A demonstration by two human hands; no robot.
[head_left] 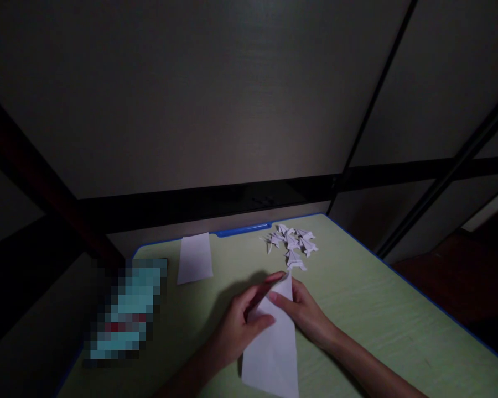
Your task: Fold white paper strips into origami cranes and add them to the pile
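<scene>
Between my two hands is a white sheet of paper (274,354), its far end bent over toward a corner and its near end hanging toward me. My left hand (244,315) grips the sheet's left side, thumb on top and fingers behind. On the right edge, my right hand (301,307) pinches the paper with its thumb pressed on the upper face. Just beyond the sheet's far tip lies a folded white paper figure (294,261). The fingers behind the paper are partly hidden.
Several more folded paper figures (290,240) cluster at the table's far side. A white paper stack or sheet (195,258) lies at the back left, near a blurred-out teal item (133,304). The green table (357,293) has a blue edge and pen groove (244,229). Cabinet panels (216,99) stand behind.
</scene>
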